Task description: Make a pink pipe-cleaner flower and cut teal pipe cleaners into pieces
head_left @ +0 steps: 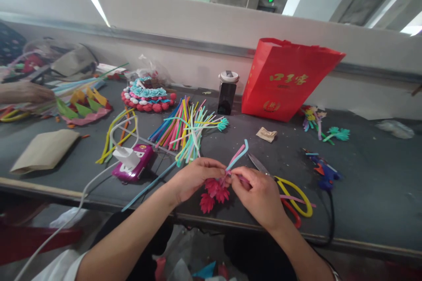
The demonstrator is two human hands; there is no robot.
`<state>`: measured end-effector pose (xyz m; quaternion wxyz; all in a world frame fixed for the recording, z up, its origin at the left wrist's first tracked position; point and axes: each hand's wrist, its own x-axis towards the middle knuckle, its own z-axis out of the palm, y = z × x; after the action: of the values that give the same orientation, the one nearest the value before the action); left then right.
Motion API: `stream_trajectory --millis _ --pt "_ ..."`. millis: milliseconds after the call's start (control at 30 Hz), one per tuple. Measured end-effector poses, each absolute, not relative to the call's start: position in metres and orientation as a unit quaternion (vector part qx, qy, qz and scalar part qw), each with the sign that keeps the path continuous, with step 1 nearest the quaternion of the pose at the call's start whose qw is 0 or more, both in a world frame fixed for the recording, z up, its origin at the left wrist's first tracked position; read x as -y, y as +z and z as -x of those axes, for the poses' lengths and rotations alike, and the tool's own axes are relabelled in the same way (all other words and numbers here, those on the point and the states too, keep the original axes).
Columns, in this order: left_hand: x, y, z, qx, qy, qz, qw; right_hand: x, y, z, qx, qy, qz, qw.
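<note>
My left hand [194,178] and my right hand [259,193] meet over the near edge of the dark table [362,202]. Both pinch a small bundle of pink and light-blue pipe cleaners [238,156] that sticks up and to the right. Red fuzzy flower pieces [214,193] hang from the bundle just below my fingers. Yellow-handled scissors [290,191] lie on the table under and right of my right hand.
A loose pile of coloured pipe cleaners [184,129] lies behind my hands. A pink phone with a white charger [133,162], a blue glue gun [325,171], a red paper bag [285,79], a dark bottle [227,92] and a finished flower cake [147,96] stand around. Another person's hand [23,92] works at far left.
</note>
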<state>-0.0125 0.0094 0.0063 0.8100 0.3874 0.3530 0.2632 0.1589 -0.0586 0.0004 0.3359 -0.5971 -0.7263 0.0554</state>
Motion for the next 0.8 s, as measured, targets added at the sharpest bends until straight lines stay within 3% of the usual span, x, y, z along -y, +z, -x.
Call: stream_trajectory --millis 300,633,800 --pt "-0.007 -0.002 0.009 -0.371 0.28 -0.458 0.758 0.057 -0.002 -0.159 0.745 0.015 0.579 0.331" --pt "0.001 -0.007 0.001 -0.428 0.317 -0.719 0.446 0.058 -0.001 -0.16 0.801 -0.084 0.531 0.264" --pt "0.004 -0.008 0.0 -0.388 0.311 -0.791 0.356 0.058 0.006 -0.164 0.822 -0.106 0.515 0.219"
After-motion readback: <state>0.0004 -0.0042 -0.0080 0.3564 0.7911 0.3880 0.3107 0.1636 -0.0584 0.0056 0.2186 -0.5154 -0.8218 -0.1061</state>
